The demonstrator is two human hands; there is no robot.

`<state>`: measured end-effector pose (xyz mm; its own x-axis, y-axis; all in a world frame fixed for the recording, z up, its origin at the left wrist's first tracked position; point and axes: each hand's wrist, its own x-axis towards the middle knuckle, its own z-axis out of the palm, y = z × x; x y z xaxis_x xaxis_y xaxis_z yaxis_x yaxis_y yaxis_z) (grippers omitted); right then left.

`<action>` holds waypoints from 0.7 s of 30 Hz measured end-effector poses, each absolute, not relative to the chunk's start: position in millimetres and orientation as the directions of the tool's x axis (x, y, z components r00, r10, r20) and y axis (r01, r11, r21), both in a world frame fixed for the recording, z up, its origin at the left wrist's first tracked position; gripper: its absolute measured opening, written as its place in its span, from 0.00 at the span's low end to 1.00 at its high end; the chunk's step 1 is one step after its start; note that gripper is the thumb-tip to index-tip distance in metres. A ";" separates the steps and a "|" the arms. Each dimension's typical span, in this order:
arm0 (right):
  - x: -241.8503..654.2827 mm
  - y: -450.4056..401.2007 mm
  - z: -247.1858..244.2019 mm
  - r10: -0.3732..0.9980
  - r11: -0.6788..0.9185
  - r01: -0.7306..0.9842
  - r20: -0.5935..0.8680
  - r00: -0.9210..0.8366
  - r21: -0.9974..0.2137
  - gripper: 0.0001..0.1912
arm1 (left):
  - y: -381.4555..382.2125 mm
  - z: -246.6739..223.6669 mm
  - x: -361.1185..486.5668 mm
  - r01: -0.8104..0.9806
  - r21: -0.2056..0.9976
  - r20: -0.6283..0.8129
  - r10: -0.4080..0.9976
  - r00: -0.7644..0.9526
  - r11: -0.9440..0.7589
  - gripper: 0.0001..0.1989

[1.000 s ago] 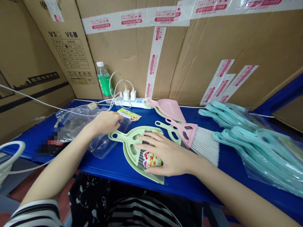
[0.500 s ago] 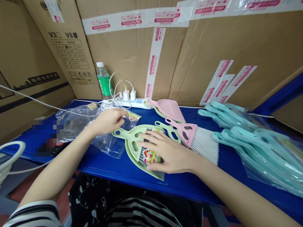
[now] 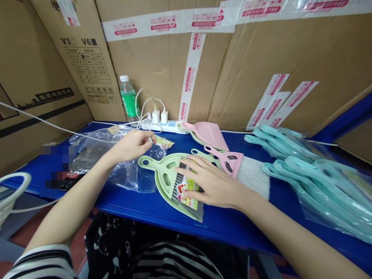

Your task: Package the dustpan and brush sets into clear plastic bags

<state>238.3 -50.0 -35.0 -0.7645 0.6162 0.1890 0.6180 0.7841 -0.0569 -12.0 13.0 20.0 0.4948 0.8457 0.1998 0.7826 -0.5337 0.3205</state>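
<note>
My right hand [image 3: 213, 182] lies with spread fingers over a grey-bristled brush, touching its printed label card [image 3: 187, 192]. That brush is nested in a light green dustpan [image 3: 161, 190], whose handle points left. My left hand [image 3: 135, 144] hovers near the dustpan handle, above a clear plastic bag [image 3: 124, 176]; its fingers are loosely bent, thumb apart, with nothing visible in them. Just right of my right hand lies a pink brush [image 3: 228, 161] with pale bristles, partly over a green brush [image 3: 213, 159]. Behind them is a pink dustpan [image 3: 209, 135] stacked on a green one.
Several turquoise dustpan-and-brush sets [image 3: 316, 178] in clear bags lie on the right of the blue table [image 3: 130, 205]. A power strip [image 3: 171, 126] with cables and a green-labelled bottle [image 3: 129, 102] stand at the back. Cardboard boxes [image 3: 162, 69] wall off the rear.
My right hand has slid slightly right and up, uncovering more of the label card. My left hand has drawn back a little to the left, and the clear bag's folds have shifted.
</note>
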 end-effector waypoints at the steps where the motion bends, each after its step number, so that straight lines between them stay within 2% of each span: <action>1: 237.9 -50.1 -34.8 0.618 0.783 0.619 0.184 -0.764 -0.060 0.29 | 13.2 20.4 -13.0 0.776 0.317 0.173 0.838 0.517 -0.545 0.12; 5: 236.6 -50.4 -33.6 0.616 0.786 0.614 0.173 -0.768 -0.072 0.30 | 12.6 20.5 -14.5 0.704 0.368 0.092 0.777 0.623 -0.608 0.11; 10: 236.8 -49.8 -34.8 0.604 0.795 0.604 0.183 -0.776 -0.060 0.29 | 9.3 17.7 -9.8 0.599 0.509 0.116 0.739 0.664 -0.618 0.12; 13: 237.3 -49.1 -35.5 0.602 0.796 0.603 0.183 -0.777 -0.056 0.28 | 8.5 15.2 -6.4 0.573 0.551 0.133 0.741 0.658 -0.607 0.12; 17: 237.4 -49.2 -34.9 0.597 0.799 0.600 0.184 -0.781 -0.049 0.27 | 8.7 10.9 -4.0 0.588 0.481 0.137 0.718 0.682 -0.650 0.12; 21: 237.2 -49.8 -34.1 0.600 0.795 0.605 0.179 -0.780 -0.029 0.26 | 7.6 8.0 -2.8 0.584 0.364 0.035 0.637 0.770 -0.725 0.13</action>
<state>237.2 -49.8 -34.1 -0.7797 0.6000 0.1790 0.6055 0.7953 -0.0289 -2.8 7.6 8.0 0.7697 0.6375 0.0346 0.5843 -0.7253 0.3641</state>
